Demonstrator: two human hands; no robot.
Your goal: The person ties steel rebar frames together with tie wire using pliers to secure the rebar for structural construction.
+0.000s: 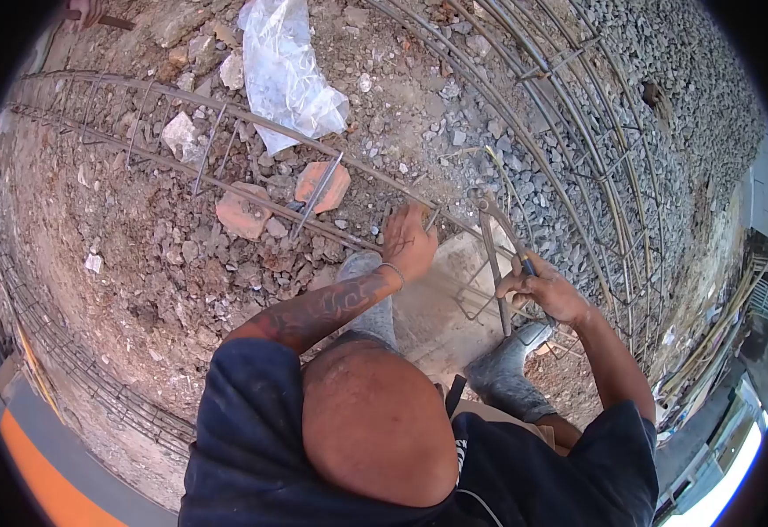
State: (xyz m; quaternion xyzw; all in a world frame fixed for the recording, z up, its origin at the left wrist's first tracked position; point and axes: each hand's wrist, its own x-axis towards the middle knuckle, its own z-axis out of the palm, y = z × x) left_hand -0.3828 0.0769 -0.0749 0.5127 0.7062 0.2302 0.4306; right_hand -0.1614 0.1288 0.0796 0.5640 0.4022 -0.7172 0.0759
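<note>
My left hand is closed around a bar of the rebar cage, near a cross tie, just above my left boot. In my right hand are the handles of long metal pincers. Their head points up and away from me, over the edge of the gravel, and looks apart from the cage bars. Square wire stirrups lie between my two hands, over a pale slab. Two reddish blocks, one of them octagonal, sit beneath the cage to the left.
A second rebar cage curves along the right, beside grey gravel. Clear plastic sheeting lies on the dirt ahead. Another cage runs at the lower left. Another person's hand shows at the top left.
</note>
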